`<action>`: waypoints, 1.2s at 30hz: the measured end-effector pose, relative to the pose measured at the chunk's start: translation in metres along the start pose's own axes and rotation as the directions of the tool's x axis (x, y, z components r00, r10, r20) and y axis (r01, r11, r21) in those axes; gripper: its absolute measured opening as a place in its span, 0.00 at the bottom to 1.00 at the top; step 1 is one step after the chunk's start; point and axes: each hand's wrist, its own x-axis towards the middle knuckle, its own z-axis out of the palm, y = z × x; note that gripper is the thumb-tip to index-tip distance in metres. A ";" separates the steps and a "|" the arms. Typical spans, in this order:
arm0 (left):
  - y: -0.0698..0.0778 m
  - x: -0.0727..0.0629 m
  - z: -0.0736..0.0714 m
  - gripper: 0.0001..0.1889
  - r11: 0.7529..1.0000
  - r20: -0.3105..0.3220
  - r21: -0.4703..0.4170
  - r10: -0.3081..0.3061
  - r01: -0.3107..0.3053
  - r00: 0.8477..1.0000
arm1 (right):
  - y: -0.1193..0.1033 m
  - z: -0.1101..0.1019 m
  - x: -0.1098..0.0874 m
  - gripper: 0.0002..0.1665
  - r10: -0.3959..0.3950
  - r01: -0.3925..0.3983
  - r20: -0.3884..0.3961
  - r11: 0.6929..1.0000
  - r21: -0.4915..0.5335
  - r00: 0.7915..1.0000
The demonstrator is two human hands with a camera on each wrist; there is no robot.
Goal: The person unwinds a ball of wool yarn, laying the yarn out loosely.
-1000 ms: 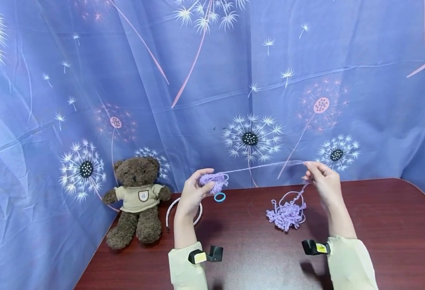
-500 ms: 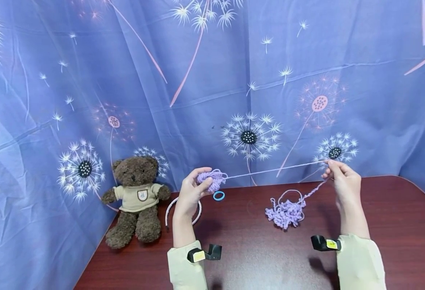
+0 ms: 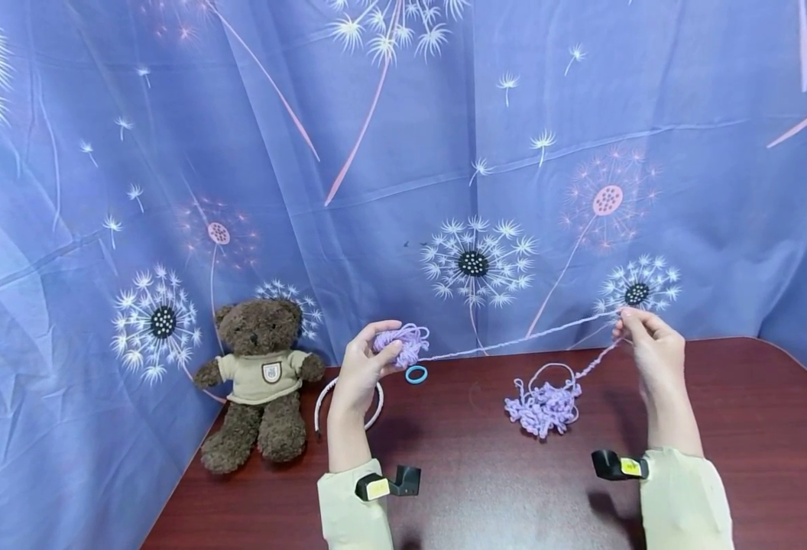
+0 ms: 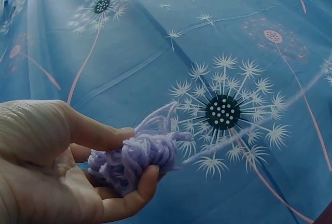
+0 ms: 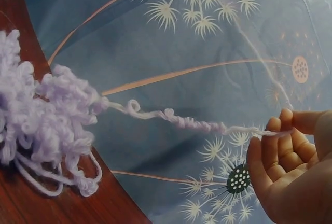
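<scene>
My left hand (image 3: 362,367) grips a small bundle of purple yarn (image 3: 403,344) between thumb and fingers; in the left wrist view the bundle (image 4: 137,159) shows thick loops. From it a single yarn strand (image 3: 513,342) runs across to my right hand (image 3: 654,347), which pinches it between thumb and fingertips. Below the right hand's fingers, a curly, twisted length of yarn (image 5: 192,123) slants down to a loose, crinkled heap of purple yarn (image 3: 544,407) on the table.
A brown teddy bear (image 3: 262,382) in a beige shirt sits at the table's left. Behind the left wrist lies a white braided hoop (image 3: 319,405). A blue ring (image 3: 416,374) is near the back edge of the dark red table (image 3: 486,473). A blue dandelion curtain (image 3: 390,252) hangs behind.
My right hand has moved to the right, drawing out a longer strand. The strand went taut, then sagged slightly, its left end now leaving the bundle lower down. My left hand stayed nearly still.
</scene>
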 end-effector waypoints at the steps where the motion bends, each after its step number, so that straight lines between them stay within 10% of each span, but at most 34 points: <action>1: 0.000 0.000 0.001 0.20 1.000 0.007 0.008 0.000 0.000 1.000 | 0.001 0.000 0.000 0.13 -0.005 0.005 0.018 1.000 -0.014 1.000; 18: 0.003 -0.002 0.009 0.22 0.999 0.086 0.033 0.000 -0.003 0.996 | 0.018 0.026 -0.007 0.16 -0.032 0.127 0.275 0.933 -0.336 0.961; 22: 0.002 -0.002 0.012 0.22 1.000 0.097 0.021 -0.002 0.000 0.995 | 0.022 0.039 -0.014 0.07 -0.031 0.179 0.315 0.873 -0.453 0.949; 27: 0.000 -0.003 0.013 0.21 1.000 0.098 0.013 -0.002 0.001 0.995 | 0.032 0.064 -0.030 0.20 0.029 0.224 0.367 0.745 -0.628 0.930; 31: 0.001 -0.004 0.014 0.20 1.000 0.098 0.022 -0.002 0.000 0.995 | 0.045 0.094 -0.052 0.20 0.112 0.258 0.476 0.721 -0.643 0.872; 36: 0.003 -0.003 0.016 0.21 1.000 0.121 0.022 0.001 -0.003 0.993 | 0.068 0.127 -0.082 0.21 0.214 0.243 0.643 0.802 -0.545 0.735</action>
